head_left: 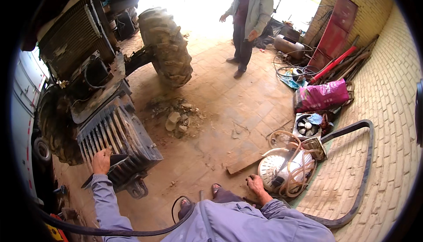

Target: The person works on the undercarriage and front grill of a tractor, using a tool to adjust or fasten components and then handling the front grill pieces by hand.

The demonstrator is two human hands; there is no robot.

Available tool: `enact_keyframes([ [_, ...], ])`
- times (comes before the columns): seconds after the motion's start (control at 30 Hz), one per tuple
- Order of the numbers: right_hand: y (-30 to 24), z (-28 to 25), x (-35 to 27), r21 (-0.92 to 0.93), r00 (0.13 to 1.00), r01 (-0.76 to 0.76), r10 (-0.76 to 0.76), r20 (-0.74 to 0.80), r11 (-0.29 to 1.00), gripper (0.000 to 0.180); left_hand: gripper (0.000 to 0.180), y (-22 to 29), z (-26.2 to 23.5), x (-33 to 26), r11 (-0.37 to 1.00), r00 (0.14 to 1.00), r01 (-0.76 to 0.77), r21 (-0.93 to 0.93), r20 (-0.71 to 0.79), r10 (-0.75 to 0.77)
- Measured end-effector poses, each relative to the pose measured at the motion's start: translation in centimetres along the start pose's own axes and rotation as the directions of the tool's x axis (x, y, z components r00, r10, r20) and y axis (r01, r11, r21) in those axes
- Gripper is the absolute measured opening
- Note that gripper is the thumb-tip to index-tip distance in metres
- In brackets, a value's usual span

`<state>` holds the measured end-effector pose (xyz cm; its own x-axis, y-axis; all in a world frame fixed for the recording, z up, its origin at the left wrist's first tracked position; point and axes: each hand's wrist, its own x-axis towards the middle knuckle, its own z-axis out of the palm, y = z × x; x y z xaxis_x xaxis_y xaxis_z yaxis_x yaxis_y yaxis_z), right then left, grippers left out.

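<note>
My left hand (102, 161) rests on the ridged front weights (120, 132) of a tractor, its fingers lying against the dark metal slats. Just beside it, a dark flap-like piece (118, 159) juts from the weights. My right hand (259, 189) hangs low at my right side, fingers loosely apart with nothing seen in them. Nearest to it is a round white slatted basket or fan cover (266, 171), with a pale coiled hose (288, 178) lying over it. Whether hand and rim touch cannot be told.
The tractor's large muddy tyre (166, 48) stands ahead, with rubble (176, 118) on the floor near it. Another person (246, 21) stands beyond. Along the brick wall (387, 109) lie a pink sack (321, 95), a small fan (307, 127) and a bent black bar (368, 167).
</note>
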<state>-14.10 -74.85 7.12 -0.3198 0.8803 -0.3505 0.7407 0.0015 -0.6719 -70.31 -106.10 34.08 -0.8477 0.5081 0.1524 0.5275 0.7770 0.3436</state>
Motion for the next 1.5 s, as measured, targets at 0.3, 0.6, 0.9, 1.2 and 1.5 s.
enact_keyframes([
  [0.3, 0.1, -3.6, 1.6, 0.409, 0.971, -0.124, 0.197, -0.139, 0.904, 0.024, 0.067, -0.2, -0.7, 0.2, 0.994, 0.993, 0.11, 0.004, 0.052, -0.11],
  [0.6, -0.8, -3.7, -1.1, 0.503, 0.884, -0.464, 0.419, 0.207, 0.729, 0.02, 0.07, -1.5, -0.4, 0.7, 0.995, 0.988, 0.1, -0.022, 0.12, -0.097],
  [0.9, -2.0, -7.4, 2.6, 0.72, 0.931, -0.15, 0.342, -0.128, 0.678, 0.017, 0.064, -2.8, 0.5, 1.3, 0.993, 0.973, 0.116, 0.018, 0.196, -0.117],
  [1.2, -3.6, -11.8, 2.9, 0.787, 0.933, -0.075, 0.321, -0.161, 0.613, 0.014, 0.056, -4.0, 2.9, 2.6, 0.992, 0.993, -0.116, -0.058, -0.014, 0.115],
  [1.5, -0.2, -8.2, 0.5, 0.659, 0.934, -0.254, 0.357, -0.023, 0.708, 0.014, 0.062, -2.9, 0.4, 0.3, 0.997, 0.997, 0.066, -0.031, -0.025, -0.067],
])
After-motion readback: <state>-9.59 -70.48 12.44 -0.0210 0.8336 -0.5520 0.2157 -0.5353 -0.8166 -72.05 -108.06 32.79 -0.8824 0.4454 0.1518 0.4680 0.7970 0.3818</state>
